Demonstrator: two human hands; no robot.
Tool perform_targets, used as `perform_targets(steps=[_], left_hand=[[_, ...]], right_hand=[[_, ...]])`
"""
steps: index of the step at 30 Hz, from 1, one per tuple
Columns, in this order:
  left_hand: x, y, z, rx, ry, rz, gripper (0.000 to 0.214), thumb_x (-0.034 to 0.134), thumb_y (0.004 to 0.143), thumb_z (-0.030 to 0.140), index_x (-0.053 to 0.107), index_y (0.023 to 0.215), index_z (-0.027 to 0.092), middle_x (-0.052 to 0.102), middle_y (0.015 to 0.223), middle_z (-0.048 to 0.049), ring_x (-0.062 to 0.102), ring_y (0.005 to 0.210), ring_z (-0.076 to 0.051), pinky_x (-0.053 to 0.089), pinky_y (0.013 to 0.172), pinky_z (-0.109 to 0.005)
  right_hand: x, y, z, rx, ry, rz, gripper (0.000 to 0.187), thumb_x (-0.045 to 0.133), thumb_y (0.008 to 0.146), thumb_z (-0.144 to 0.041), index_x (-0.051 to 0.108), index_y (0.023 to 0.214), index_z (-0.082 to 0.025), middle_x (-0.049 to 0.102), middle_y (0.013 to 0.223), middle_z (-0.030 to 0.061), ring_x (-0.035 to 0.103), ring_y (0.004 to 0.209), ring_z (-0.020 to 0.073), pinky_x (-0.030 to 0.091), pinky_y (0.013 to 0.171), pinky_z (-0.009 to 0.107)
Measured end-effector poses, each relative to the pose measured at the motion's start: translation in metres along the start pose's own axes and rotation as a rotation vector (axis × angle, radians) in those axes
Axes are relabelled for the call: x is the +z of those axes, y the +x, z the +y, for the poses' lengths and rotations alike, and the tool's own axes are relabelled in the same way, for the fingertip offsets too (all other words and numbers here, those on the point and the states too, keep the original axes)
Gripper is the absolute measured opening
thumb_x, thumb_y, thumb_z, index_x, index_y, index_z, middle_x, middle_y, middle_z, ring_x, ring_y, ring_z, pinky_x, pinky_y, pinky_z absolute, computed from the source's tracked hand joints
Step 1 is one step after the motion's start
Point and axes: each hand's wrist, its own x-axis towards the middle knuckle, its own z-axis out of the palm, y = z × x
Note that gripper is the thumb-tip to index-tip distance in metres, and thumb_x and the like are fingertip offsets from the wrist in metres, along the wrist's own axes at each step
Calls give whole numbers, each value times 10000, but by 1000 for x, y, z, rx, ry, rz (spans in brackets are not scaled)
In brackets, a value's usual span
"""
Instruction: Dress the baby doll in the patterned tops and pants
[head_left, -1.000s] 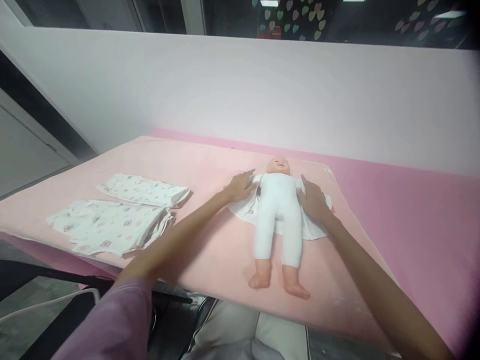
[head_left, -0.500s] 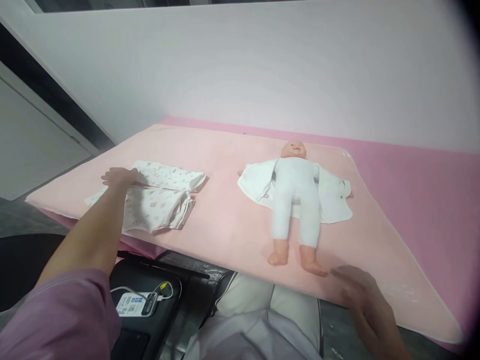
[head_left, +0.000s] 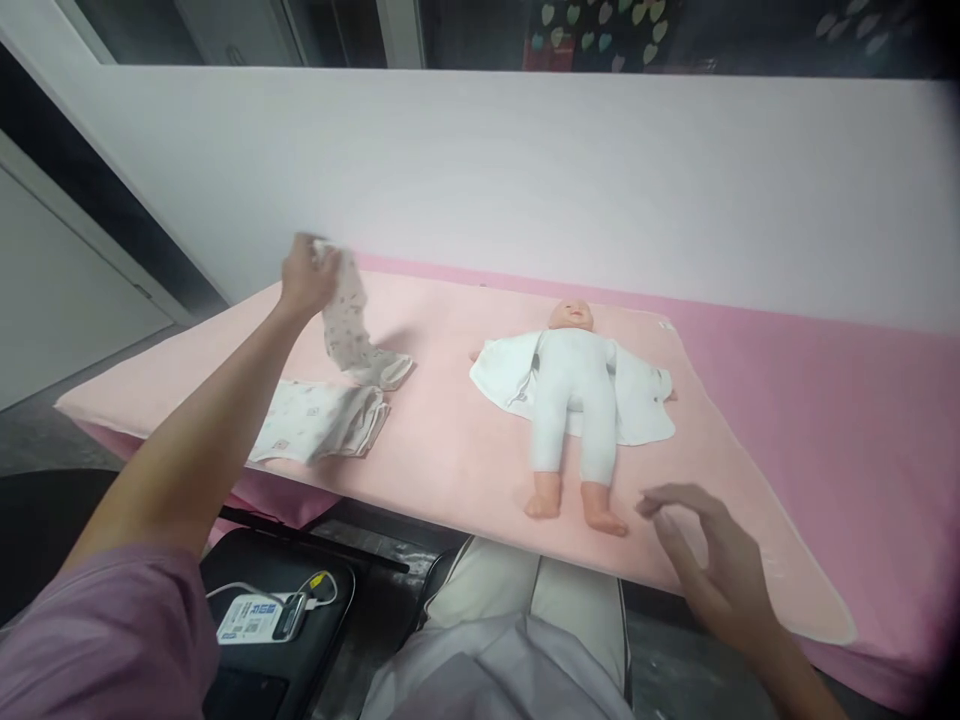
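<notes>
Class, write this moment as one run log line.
left hand: holds patterned baby garment, one end raised | right hand: empty, near doll | doll: face up, white top spread beneath

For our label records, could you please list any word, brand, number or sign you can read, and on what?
None can be read with certainty.
White label on the black seat: blue and dark print, too blurred to read.
Small tag at the peach sheet's far corner: too small to tell.
Garment in the left hand: blurred pattern, no legible words.

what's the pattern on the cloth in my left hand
The cloth is white with small, blurred prints; best seen in the head view.
</notes>
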Motion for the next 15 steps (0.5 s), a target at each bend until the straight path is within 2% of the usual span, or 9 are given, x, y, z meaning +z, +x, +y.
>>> perform_targets(steps=[2,4,6,8,9,11,12,15], left_hand=[[15,28,12,-9,2,59,519,861,897,669,631,1046,227,532,860,81,380,893,-91,349,949,-276],[40,49,45,6,-21,-11,526,842,912,684,709,1151,235,680,1057,52,467,952,-114,391,920,-313],[71,58,94,100,-66,-139,507,774,971,686,748,1256,267,739,1254,0,556,1013,-166,453,922,-362],[104,54,148,214,-133,-197,473,708,1018,674,771,1303,302,753,1292,-43,604,989,-201,500,899,-389],[119,48,172,267,-172,-204,449,672,1047,653,777,1324,315,756,1288,-56,625,970,-207,516,882,-390],[145,36,209,344,-267,-172,397,624,1094,590,785,1329,314,753,1328,-62,677,1021,-219,554,891,-388],[157,31,221,369,-302,-154,378,610,1107,568,784,1325,312,746,1348,-54,696,1047,-222,568,885,-381],[184,25,234,388,-384,-62,327,582,1129,530,767,1294,317,744,1285,-36,703,1011,-199,573,825,-335]], right_hand=[[-11,47,-12,-67,-31,44,229,669,1049,-291,691,1277,-289,772,1132,80,782,1068,296,677,925,465],[-23,97,-29,-147,-14,122,375,710,1034,-308,657,1405,-310,742,1309,98,748,1204,323,643,1051,533],[-36,145,-50,-252,22,166,562,740,1022,-339,562,1555,-350,648,1518,103,682,1349,350,604,1139,581],[-48,184,-72,-361,36,142,704,797,990,-361,493,1625,-388,559,1638,85,598,1467,372,565,1206,592],[-52,199,-81,-413,48,114,717,813,981,-357,496,1622,-397,555,1645,70,578,1492,367,544,1237,581],[-57,219,-96,-518,117,52,634,824,981,-350,561,1557,-384,603,1592,41,608,1459,337,546,1240,540],[-58,224,-100,-555,170,45,566,831,979,-364,603,1497,-372,642,1533,31,651,1394,318,574,1203,520],[-58,223,-99,-522,232,140,346,852,959,-486,694,1235,-350,727,1281,29,717,1162,294,638,1050,510]])
